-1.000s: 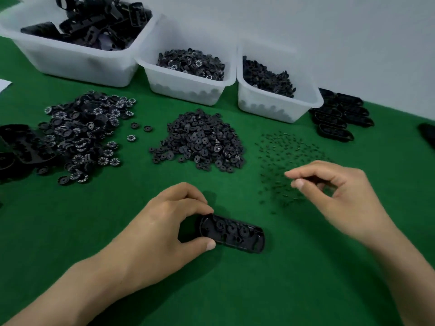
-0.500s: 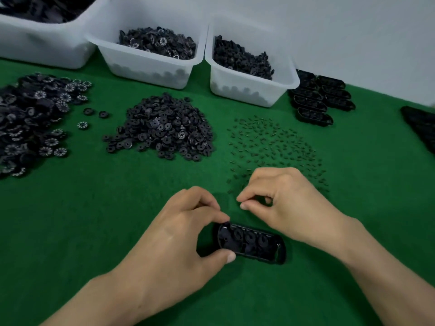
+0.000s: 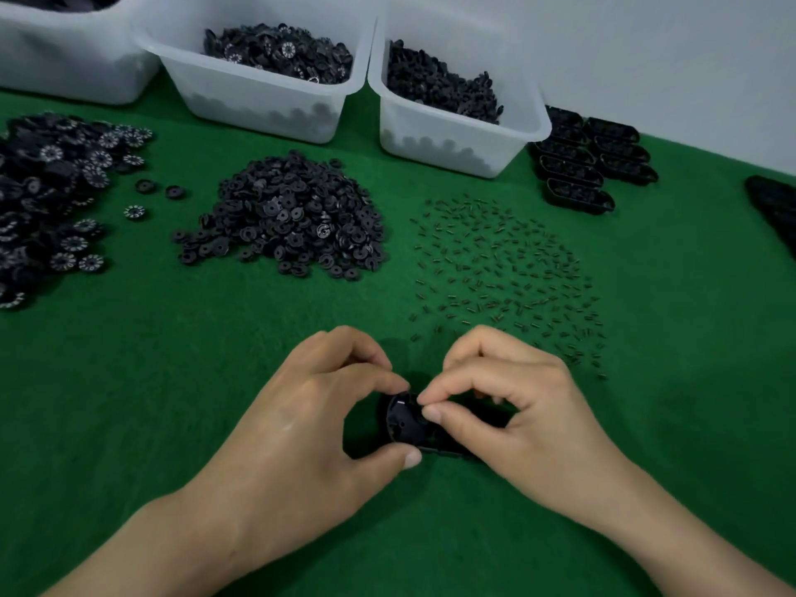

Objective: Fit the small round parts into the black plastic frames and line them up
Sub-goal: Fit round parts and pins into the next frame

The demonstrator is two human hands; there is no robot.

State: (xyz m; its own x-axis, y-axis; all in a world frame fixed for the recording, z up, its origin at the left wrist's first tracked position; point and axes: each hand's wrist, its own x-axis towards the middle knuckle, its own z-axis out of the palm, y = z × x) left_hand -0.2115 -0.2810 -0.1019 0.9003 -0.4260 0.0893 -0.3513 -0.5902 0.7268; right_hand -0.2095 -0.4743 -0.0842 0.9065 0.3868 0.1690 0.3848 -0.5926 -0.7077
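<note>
Left hand (image 3: 310,428) clamps frame (image 3: 402,424) near mat's (image 3: 172,381) front edge. Right hand (image 3: 508,420) pinches over it (contents hidden, can't tell). Risk: off-centre push tips frame from grip.

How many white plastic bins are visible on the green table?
3, in a row at the back: left bin, cropped by the frame; middle bin; right bin. More could lie outside the view.

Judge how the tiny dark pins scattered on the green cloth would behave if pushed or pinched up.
The pins look like short thin cylinders, so they would probably roll on a hard top; the fuzzy green cloth likely holds them, since they lie spread apart. Being so small, they are probably very light and fiddly to pinch.
</note>
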